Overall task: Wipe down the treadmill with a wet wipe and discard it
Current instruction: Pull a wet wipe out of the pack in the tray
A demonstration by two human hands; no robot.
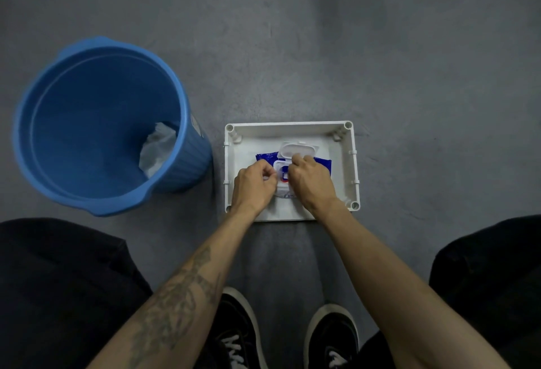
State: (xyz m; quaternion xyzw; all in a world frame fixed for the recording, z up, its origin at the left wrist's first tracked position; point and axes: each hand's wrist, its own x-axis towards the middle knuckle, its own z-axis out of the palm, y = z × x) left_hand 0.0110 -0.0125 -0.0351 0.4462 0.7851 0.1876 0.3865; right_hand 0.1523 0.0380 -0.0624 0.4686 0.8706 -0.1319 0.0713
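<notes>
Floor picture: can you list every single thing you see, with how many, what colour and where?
bucket: one, blue, on the grey floor at the left.
white crumpled stuff: one clump, inside the bucket near its right wall; cannot tell what it is.
tray: one, white, on the floor in the middle, right of the bucket.
wipes pack: one, blue and white, lying in the tray, its white flip lid open.
shoes: two, black with white soles, at the bottom.
left hand: one, fingers curled on the pack.
right hand: one, fingers curled at the pack's opening.
</notes>
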